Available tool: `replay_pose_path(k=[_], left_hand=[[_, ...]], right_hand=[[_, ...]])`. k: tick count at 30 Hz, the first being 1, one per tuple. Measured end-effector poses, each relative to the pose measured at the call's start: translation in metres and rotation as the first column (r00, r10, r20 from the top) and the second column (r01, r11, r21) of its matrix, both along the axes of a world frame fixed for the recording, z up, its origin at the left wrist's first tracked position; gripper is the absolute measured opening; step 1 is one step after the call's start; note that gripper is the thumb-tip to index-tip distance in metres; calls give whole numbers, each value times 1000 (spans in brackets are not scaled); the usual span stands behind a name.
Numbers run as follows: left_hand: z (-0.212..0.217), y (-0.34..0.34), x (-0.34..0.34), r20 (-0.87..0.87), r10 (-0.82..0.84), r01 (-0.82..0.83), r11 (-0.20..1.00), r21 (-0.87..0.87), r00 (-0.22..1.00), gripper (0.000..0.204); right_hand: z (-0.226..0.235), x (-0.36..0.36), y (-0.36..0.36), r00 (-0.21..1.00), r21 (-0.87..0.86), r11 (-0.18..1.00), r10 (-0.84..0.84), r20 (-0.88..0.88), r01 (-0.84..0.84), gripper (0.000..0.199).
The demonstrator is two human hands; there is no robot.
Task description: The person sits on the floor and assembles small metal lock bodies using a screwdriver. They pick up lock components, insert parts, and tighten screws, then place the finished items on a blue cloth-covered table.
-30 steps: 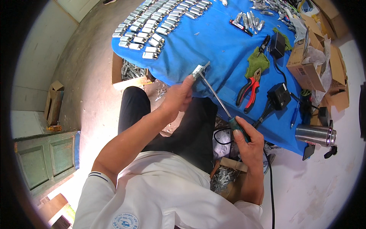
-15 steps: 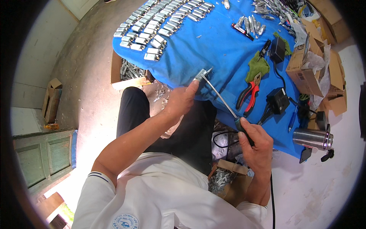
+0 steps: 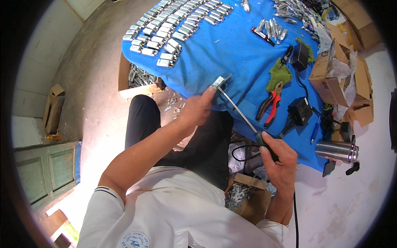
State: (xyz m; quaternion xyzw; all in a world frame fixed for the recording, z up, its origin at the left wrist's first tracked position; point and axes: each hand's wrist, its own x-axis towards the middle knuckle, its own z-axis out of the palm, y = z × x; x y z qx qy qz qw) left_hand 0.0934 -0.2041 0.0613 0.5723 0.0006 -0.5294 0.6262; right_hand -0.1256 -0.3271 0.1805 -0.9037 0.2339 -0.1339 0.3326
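Since the earlier frames: both hands have kept their grips; the right hand and its tool handle sit slightly lower toward the lap, the held part much where it was at the worktop's near edge.

Cardboard box [image 3: 53, 108]: on the floor at far left, well apart from the person.

Metal parts [image 3: 165, 35]: silvery oblong pieces laid in rows on the worktop's left and far portions.

Worktop [image 3: 231, 58]: covered in blue cloth, person seated at its near edge.

Left hand [image 3: 197, 110]: closed on a small metal part [image 3: 218, 84], thumb up along it, holding it just at the worktop's near edge.

Screwdriver [image 3: 240, 113]: long thin shaft running diagonally from the part down to the right; tip meets the part.

Right hand [image 3: 279, 159]: clamped round the screwdriver's dark handle, above the lap. A black cable [image 3: 295, 219] runs down past the right wrist; whether it joins the handle cannot be told.

Pliers [image 3: 269, 105]: red and black handles, lying on the worktop just right of the shaft, not touched.

Green rag [image 3: 278, 74]: on the worktop, just above the pliers.

Black adapters [image 3: 300, 110]: two, with leads, right of the pliers.

Steel flask [image 3: 336, 151]: lying on its side at the worktop's right near corner.

Cartons [image 3: 331, 78]: open, at the right edge.
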Motion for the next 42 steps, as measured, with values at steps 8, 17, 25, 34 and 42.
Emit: replay_pose_path(k=[8, 17, 25, 34, 42], left_hand=[[1, -3, -5, -23, 43, -43, 999, 20, 999, 53], [6, 2, -4, -39, 32, -32, 999, 0, 999, 58], [3, 0, 1, -65, 10, -10, 1000, -3, 998, 57], [-4, 3, 4, -164, -3, -11, 996, -84, 986, 56], [-2, 1, 4, -204, 11, -27, 997, -79, 979, 55]], right_hand=[[-7, 13, 16, 1000, -144, 990, 7, -27, -10, 33], [7, 7, 17, 997, -16, 999, -37, -74, 36, 32], [1, 13, 27, 995, -117, 992, -63, -78, 53, 35], [-31, 8, 32, 997, -121, 992, -43, -66, 35, 36], [-65, 0, 45, 996, -134, 987, -88, 5, 88, 40]])
